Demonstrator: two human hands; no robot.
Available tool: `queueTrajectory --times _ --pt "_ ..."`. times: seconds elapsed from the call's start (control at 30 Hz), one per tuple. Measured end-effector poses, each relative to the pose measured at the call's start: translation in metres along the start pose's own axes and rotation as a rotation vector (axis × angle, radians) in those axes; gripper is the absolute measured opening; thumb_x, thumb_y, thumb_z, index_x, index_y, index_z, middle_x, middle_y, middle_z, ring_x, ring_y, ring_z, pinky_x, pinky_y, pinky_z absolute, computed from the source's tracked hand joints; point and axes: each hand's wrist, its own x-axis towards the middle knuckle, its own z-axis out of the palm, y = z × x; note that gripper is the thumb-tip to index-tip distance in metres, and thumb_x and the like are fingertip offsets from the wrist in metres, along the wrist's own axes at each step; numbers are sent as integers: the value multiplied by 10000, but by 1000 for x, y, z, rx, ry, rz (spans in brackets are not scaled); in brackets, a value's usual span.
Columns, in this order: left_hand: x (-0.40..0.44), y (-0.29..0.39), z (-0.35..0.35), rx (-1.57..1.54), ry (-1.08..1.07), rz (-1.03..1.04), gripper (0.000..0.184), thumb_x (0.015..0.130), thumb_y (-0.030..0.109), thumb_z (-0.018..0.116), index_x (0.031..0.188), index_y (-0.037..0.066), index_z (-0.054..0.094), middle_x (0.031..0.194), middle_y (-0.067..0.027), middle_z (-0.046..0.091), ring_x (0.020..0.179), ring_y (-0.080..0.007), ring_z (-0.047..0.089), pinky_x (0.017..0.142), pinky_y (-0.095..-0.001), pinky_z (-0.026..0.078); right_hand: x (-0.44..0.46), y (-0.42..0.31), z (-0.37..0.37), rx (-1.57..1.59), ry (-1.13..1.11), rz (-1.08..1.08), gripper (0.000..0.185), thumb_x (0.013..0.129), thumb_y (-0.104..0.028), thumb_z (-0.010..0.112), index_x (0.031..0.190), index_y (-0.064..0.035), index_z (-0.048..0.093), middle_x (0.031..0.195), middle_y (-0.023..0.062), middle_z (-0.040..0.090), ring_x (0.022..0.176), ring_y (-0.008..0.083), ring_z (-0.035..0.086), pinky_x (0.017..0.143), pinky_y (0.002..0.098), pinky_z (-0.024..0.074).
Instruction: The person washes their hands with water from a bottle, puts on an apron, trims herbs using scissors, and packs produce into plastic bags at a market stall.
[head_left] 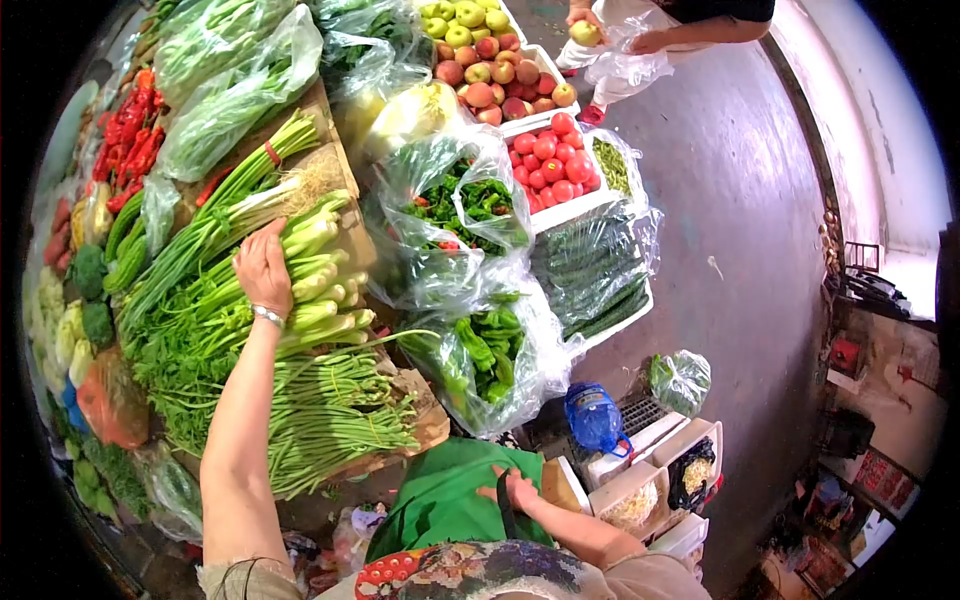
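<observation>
My left hand (265, 268) rests on top of a pile of celery (318, 262), its fingers lying over the pale stalks and a bracelet on the wrist. Spring onions (235, 215) lie just beyond it, one bunch bound with a red band. Long green beans (340, 415) are spread on the near side. My right hand (518, 490) is low in front of my body, against the green apron (435, 495). Some of its fingers are spread, and a dark strap (507, 515) runs beside or across it; whether the hand touches the strap I cannot tell.
Bagged green peppers (492, 350), wrapped cucumbers (590, 265), tomatoes (553, 165) and peaches (500, 80) line the stall's right side. A blue water bottle (597, 418) stands by white tubs (630, 500). At the top, another person's hand (582, 14) holds a yellow-green fruit and a plastic bag (628, 60).
</observation>
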Motion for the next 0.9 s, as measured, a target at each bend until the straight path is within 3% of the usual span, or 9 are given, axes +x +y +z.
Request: queueTrajectory --times 0.03,0.37,0.47,0.67,0.73,0.83,0.87,0.9 --pt "0 -1 1 6 7 0 339 969 273 390 1074 132 680 1088 -35 667 1074 -224 553 920 -374 350 -4 -1 -3 20 -8 -19 948 707 -684 616 1464 -209 301 1460 216 309 1280 472 351 1062 487 301" --pt "-1 -3 1 5 18 24 350 978 288 381 1077 135 680 1086 -37 669 1065 -226 560 919 -373 350 7 5 9 20 44 -63 974 700 -711 594 1462 -178 303 1436 248 330 1285 447 368 1076 478 274" --pt "-1 -2 1 13 20 11 351 978 288 380 1079 135 680 1088 -37 669 1064 -227 561 920 -373 350 18 9 16 119 38 35 967 703 -710 592 1462 -184 303 1439 241 329 1290 443 363 1081 475 269" --pt "-1 -3 2 1 15 13 352 977 290 381 1079 135 680 1090 -36 668 1058 -228 562 916 -376 352 1 0 5 15 61 -55 911 742 -652 610 1463 -191 297 1451 212 327 1297 443 349 1085 475 267" --pt "0 -2 2 6 24 18 349 976 286 384 1075 132 681 1084 -37 670 1055 -227 562 911 -377 354 14 11 20 -28 99 -77 714 824 -548 591 1422 -308 283 1451 151 309 1235 461 384 971 542 392" --pt "0 1 0 -36 19 -13 342 969 286 401 1051 122 690 1047 -53 678 1028 -241 574 887 -367 368 0 -2 7 -46 34 -29 690 842 -502 579 1430 -314 272 1449 153 308 1229 457 398 963 541 403" --pt "-3 -1 1 -33 19 -4 345 968 288 399 1053 123 690 1047 -57 677 1028 -243 575 886 -367 373 -22 -19 -12 -29 32 -13 649 873 -404 554 1440 -341 246 1480 141 272 1235 449 403 964 543 405" --pt "0 -4 2 -27 33 10 348 967 291 398 1055 125 691 1047 -61 676 1027 -246 576 886 -367 378 -16 -18 -10 -32 40 -24 649 873 -404 554 1440 -341 246 1480 141 272 1235 449 403 964 543 405"
